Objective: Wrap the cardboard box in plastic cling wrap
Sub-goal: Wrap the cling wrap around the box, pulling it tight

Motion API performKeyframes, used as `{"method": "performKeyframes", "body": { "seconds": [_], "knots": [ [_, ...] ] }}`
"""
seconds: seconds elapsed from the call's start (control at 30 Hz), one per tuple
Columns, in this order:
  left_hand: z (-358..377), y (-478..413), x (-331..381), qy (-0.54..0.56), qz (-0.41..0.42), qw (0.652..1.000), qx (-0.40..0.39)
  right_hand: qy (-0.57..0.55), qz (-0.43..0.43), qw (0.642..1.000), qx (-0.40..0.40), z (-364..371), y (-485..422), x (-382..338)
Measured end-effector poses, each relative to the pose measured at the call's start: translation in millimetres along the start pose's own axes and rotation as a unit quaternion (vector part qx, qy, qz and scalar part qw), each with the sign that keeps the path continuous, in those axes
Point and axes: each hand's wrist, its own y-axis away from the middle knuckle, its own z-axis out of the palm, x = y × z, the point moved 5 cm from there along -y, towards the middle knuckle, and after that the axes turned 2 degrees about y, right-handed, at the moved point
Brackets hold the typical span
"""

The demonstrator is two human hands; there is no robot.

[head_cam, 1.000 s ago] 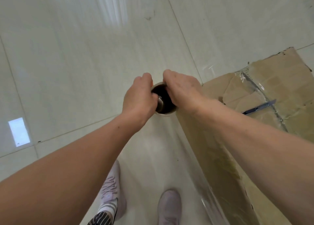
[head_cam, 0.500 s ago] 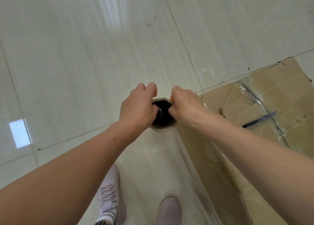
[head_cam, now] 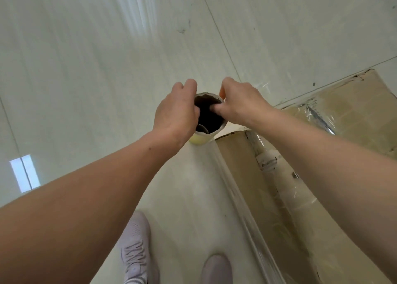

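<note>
I look down the open end of an upright cling wrap roll (head_cam: 209, 120), its dark core facing me. My left hand (head_cam: 177, 114) grips the rim on the left with its thumb hooked inside the tube. My right hand (head_cam: 240, 104) grips the right side of the rim, thumb also inside. A clear sheet of film (head_cam: 240, 197) runs from the roll down along the side of the brown cardboard box (head_cam: 352, 116) at the right. The box's top shows film and tape over its flaps. My right forearm covers part of the box.
Pale glossy floor tiles (head_cam: 86, 69) spread to the left and ahead. My two feet in light shoes (head_cam: 137, 251) stand on the floor just left of the box's near side. A bright window reflection (head_cam: 24, 173) lies on the tiles at far left.
The view has swung around the box corner, and more of the box's near side with film now shows. Both hands keep hold of the roll's rim, the roll standing beside the corner.
</note>
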Motion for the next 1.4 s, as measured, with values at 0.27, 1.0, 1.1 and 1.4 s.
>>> {"method": "performKeyframes", "body": {
  "seconds": [0.27,1.0,1.1,1.4],
  "knots": [
    [-6.0,-5.0,-0.1,0.002,-0.017,1.0,0.018,-0.023,0.013,1.0,0.013,7.5,-8.2,-0.1],
    [22.4,-36.8,36.6,0.035,0.011,0.999,-0.007,-0.122,0.123,0.984,-0.028,-9.9,-15.7,53.0],
    [24.0,-47.2,50.5,0.048,0.007,0.999,0.003,-0.066,0.118,0.989,0.06,-23.6,-20.6,57.9],
    [43.4,-62.6,64.5,0.178,-0.057,0.982,-0.032,-0.042,0.145,0.987,0.052,-36.4,-31.3,87.4]
  ]
}}
